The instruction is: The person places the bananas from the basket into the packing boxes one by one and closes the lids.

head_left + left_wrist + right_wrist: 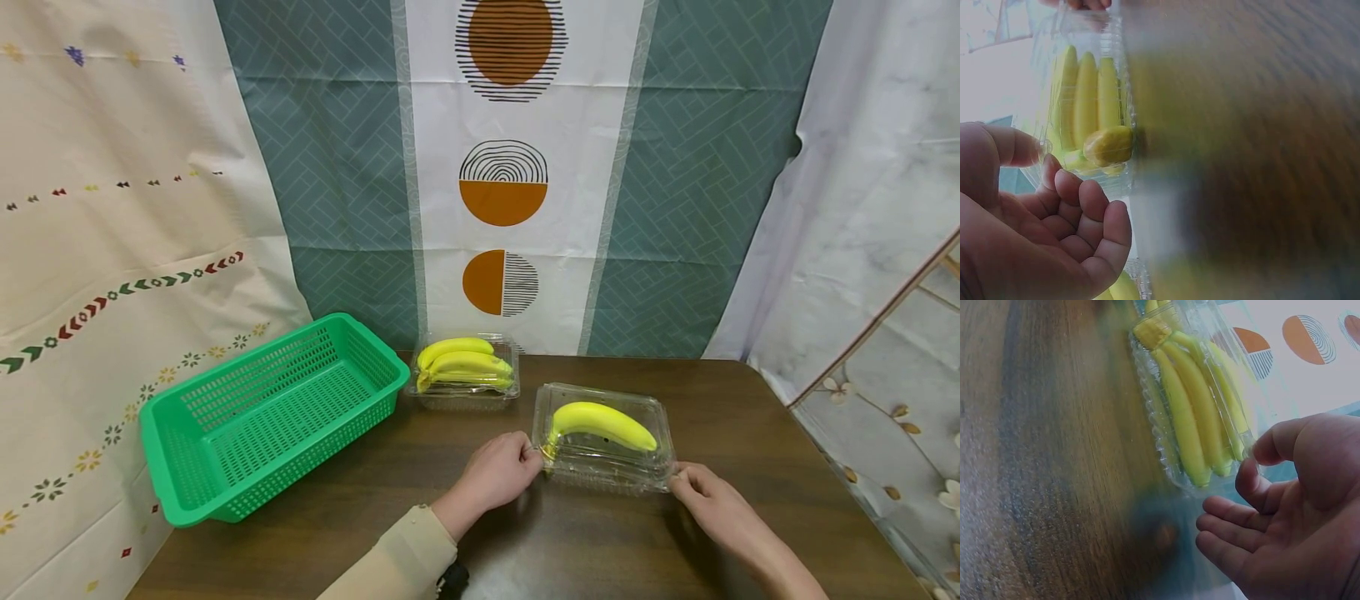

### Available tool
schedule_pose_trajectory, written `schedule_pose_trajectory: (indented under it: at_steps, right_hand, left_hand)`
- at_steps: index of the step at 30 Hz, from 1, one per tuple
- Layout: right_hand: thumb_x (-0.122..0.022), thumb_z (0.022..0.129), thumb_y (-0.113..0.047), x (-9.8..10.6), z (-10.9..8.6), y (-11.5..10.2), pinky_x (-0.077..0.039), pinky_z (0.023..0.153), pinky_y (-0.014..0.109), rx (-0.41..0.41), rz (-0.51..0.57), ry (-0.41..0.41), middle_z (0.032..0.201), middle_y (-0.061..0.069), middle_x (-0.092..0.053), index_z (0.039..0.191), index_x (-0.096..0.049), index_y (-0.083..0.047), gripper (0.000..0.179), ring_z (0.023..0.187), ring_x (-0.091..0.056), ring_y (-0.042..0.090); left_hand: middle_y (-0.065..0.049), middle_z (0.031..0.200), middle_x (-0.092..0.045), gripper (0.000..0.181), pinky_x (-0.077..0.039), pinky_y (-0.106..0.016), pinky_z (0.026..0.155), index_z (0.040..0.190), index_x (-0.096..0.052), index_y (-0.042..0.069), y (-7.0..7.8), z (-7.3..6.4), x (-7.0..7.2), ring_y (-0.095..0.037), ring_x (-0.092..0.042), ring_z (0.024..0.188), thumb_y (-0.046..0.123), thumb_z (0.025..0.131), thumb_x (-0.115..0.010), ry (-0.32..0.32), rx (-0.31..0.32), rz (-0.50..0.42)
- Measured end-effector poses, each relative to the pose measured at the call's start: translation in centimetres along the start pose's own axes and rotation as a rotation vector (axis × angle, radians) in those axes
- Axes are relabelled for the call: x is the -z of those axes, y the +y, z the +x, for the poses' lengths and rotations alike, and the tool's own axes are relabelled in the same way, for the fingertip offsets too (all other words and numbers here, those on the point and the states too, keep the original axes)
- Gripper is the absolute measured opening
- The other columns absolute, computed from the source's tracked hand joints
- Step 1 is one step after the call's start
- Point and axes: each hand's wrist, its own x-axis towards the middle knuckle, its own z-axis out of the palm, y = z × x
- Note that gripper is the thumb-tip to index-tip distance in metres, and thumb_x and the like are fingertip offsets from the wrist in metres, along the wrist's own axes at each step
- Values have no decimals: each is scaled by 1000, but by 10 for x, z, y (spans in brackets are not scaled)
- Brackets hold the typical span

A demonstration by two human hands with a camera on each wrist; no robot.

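Observation:
A clear plastic clamshell box (651,408) with its lid down sits before me on the right part of the table. A bunch of yellow bananas (603,423) shows through the lid, and the wrist views reveal several fingers of it side by side. My left hand (501,471) pinches the box's near left corner between thumb and forefinger. At the near right corner, my right hand (716,508) pinches the rim the same way. In both wrist views the other fingers curl loosely beside the plastic. Whether the box touches the table is hard to tell.
Behind and left stands a second clear box (506,343) with bananas (465,364) inside. A green perforated plastic basket (281,417), with nothing in it, lies at the left. Patterned cloths (337,167) hang behind the brown wooden table (360,533).

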Motion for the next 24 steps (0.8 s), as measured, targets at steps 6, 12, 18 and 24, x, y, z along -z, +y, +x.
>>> schedule_pose_trajectory:
  at_steps: [6,12,18,24]
  right_hand:
    - [-47,120,-42,0,-1,0,-42,87,44,2,3,3,165,36,-43,90,-45,-6,47,153,-39,58]
    - [-47,120,-41,0,-1,-1,-42,87,44,2,17,-1,165,35,-43,88,-43,-6,47,153,-39,57]
    - [-47,120,-37,0,0,-1,-41,86,44,13,17,9,164,35,-44,85,-43,-5,47,153,-41,55]
    - [-47,120,-37,-1,-2,-1,-42,86,42,20,12,7,164,33,-45,84,-42,-6,48,153,-41,54]
  left_hand:
    - [5,71,-50,22,-40,-31,64,76,-53,17,0,1,-1,-11,-46,64,13,96,-63,-6,8,-29]
    - [6,70,-51,22,-42,-30,65,76,-54,17,1,2,-1,-11,-47,64,13,96,-63,-8,15,-42]
    - [6,69,-50,22,-42,-30,65,75,-54,17,1,4,-2,-11,-47,64,13,95,-63,-9,23,-64]
    - [7,69,-51,19,-43,-30,65,75,-55,17,1,4,-3,-11,-49,64,13,92,-64,3,29,-58]
